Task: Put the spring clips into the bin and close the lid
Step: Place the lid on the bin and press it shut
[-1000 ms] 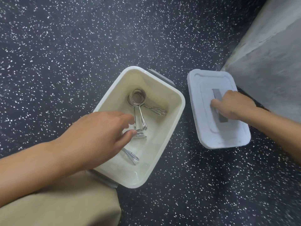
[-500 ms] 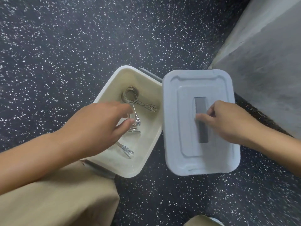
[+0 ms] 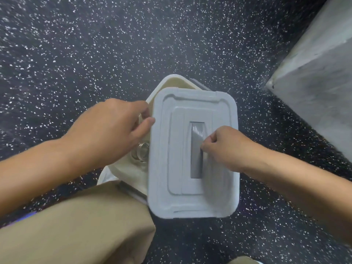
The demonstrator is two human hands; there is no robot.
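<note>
A cream plastic bin (image 3: 172, 79) stands on the floor, mostly hidden under a white lid (image 3: 215, 197) that lies skewed over it. My right hand (image 3: 230, 147) pinches the lid's grey handle (image 3: 196, 166). My left hand (image 3: 110, 130) is over the bin's uncovered left side, fingers apart, thumb tip touching the lid's left edge. One coiled metal spring clip (image 3: 142, 152) shows inside the bin just below that hand. Any other clips are hidden by the lid.
The bin sits on a dark speckled floor (image 3: 76, 54). A grey concrete block (image 3: 314, 82) rises at the right. My knee in tan trousers (image 3: 76, 225) presses close to the bin's near left corner.
My right hand has carried the lid leftward from beside the bin to over it, covering most of the opening. My left hand has risen out of the bin to the lid's edge.
</note>
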